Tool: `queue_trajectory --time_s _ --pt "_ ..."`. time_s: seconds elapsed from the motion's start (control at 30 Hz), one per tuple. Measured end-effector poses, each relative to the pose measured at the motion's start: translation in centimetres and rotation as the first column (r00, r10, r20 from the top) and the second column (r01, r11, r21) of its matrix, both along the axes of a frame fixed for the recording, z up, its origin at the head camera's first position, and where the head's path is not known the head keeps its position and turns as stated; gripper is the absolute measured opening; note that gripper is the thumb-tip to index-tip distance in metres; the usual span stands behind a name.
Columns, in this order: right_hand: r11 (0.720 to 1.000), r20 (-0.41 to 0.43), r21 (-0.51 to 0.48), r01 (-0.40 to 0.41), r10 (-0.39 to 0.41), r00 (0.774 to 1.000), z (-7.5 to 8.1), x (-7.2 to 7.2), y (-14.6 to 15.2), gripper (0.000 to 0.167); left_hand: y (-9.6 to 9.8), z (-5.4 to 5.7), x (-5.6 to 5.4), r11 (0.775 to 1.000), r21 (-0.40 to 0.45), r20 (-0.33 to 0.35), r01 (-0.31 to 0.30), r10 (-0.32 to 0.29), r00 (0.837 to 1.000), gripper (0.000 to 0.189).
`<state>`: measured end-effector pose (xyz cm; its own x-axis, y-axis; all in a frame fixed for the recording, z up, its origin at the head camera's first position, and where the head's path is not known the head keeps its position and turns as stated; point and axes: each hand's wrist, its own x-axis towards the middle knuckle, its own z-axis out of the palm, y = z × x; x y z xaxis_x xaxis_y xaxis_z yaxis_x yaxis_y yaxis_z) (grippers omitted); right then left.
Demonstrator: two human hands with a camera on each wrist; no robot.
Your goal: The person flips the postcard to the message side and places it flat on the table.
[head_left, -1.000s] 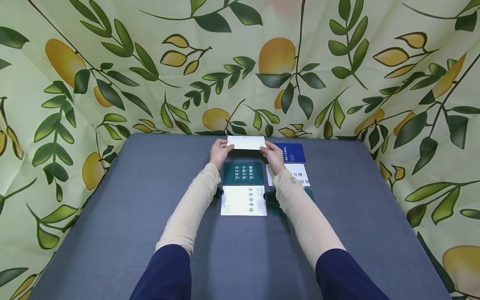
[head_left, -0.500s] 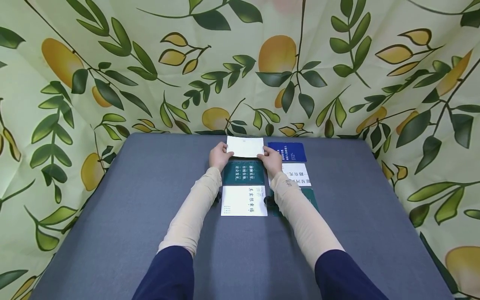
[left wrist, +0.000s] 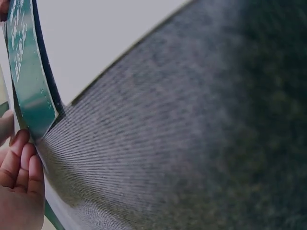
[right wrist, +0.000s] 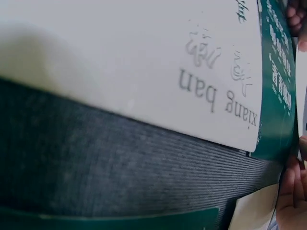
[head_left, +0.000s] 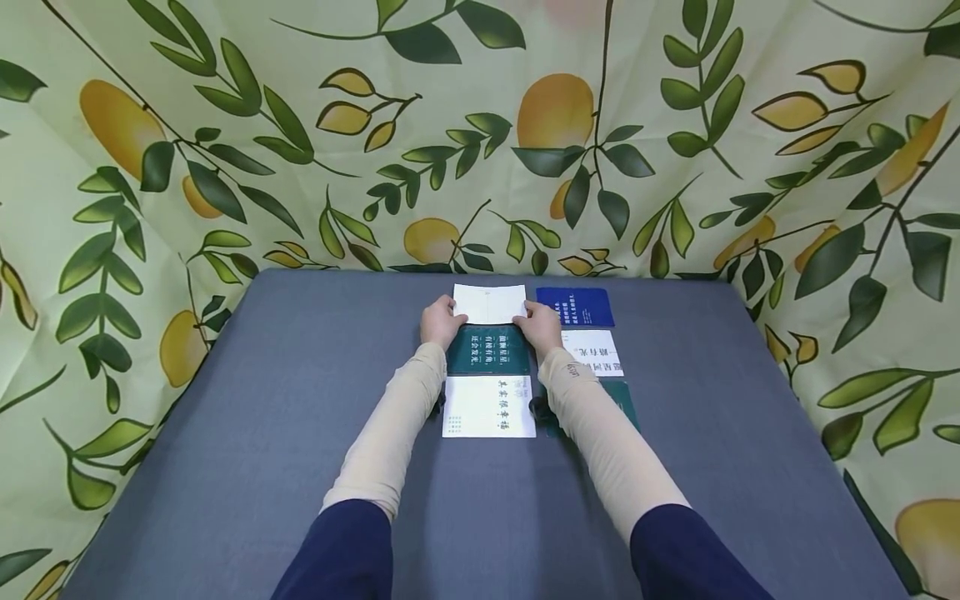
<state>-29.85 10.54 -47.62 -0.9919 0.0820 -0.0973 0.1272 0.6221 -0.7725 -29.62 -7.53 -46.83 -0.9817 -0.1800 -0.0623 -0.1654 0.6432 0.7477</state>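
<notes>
At the far side of the table, a white card (head_left: 489, 302) lies just beyond a dark green card (head_left: 489, 350) with white writing. My left hand (head_left: 441, 323) pinches its near left corner between thumb and fingers. On the opposite corner, my right hand (head_left: 542, 327) pinches it the same way. In the left wrist view, the left fingers (left wrist: 21, 167) are close beside the green card's corner (left wrist: 38, 105). The right wrist view has the right fingers (right wrist: 290, 191) at the card's edge, partly cut off by the frame. A white card with a line of writing (head_left: 472, 408) lies nearest me.
To the right, a second column holds a blue card (head_left: 592, 308), a white card with dark writing (head_left: 603, 354) and a green card (head_left: 622, 396), the last mostly hidden by my right forearm. Grey cloth (head_left: 225, 467) covers the table. A leaf-patterned curtain (head_left: 450, 150) hangs behind.
Both hands have come slightly toward me and lower with the white card. It was raised and tilted before; now its near edge lies along the green card.
</notes>
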Motion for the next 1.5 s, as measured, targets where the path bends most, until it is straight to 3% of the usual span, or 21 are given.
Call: queue_trajectory --time_s 0.17,0.33,0.47,0.7,0.9,0.97,1.07,1.27,1.33,1.5 --pt "0.986 0.013 0.152 -0.064 0.062 0.998 0.1 -0.3 -0.2 0.048 0.4 0.1 -0.1 1.000 -0.026 0.011 -0.012 0.013 1.000 0.030" --pt "0.943 -0.024 0.312 -0.116 0.130 0.991 0.1 -0.4 -0.3 0.039 0.7 0.3 0.0 0.998 -0.059 0.015 -0.014 0.015 1.000 0.030" --pt "0.919 -0.021 0.366 -0.147 0.166 0.986 0.3 -0.5 -0.2 0.030 0.7 0.4 -0.2 0.993 -0.118 0.026 -0.004 0.007 1.000 0.030" --pt "0.872 0.026 0.451 -0.192 0.202 0.979 1.3 -0.5 0.1 0.026 0.7 0.6 0.0 0.952 -0.305 0.034 0.028 -0.019 0.999 0.029" --pt "0.850 0.180 0.450 -0.275 0.215 0.960 3.1 -0.8 0.6 0.033 0.8 0.7 -0.2 0.917 -0.394 0.097 0.060 -0.024 0.995 0.036" --pt "0.859 0.179 0.428 -0.281 0.224 0.958 3.4 -0.9 0.9 0.039 0.9 0.9 -0.3 0.911 -0.406 0.102 0.068 -0.029 0.994 0.039" --pt "0.887 0.110 0.385 -0.254 0.229 0.967 3.5 -1.0 1.6 0.042 1.2 1.6 -0.2 0.909 -0.412 0.075 0.071 -0.044 0.996 0.041" --pt "0.937 0.014 0.262 -0.231 0.236 0.972 3.3 -0.9 4.5 0.039 2.6 2.8 0.3 0.915 -0.382 0.043 0.131 -0.124 0.991 0.036" --pt "0.950 -0.005 0.227 -0.217 0.224 0.975 3.3 -0.8 5.8 0.038 3.3 2.9 0.4 0.929 -0.333 0.026 0.159 -0.160 0.987 0.033" --pt "0.978 -0.051 0.173 -0.114 0.124 0.991 2.9 -0.7 9.2 0.037 5.4 3.1 0.4 0.968 -0.084 -0.058 0.235 -0.241 0.969 0.028"
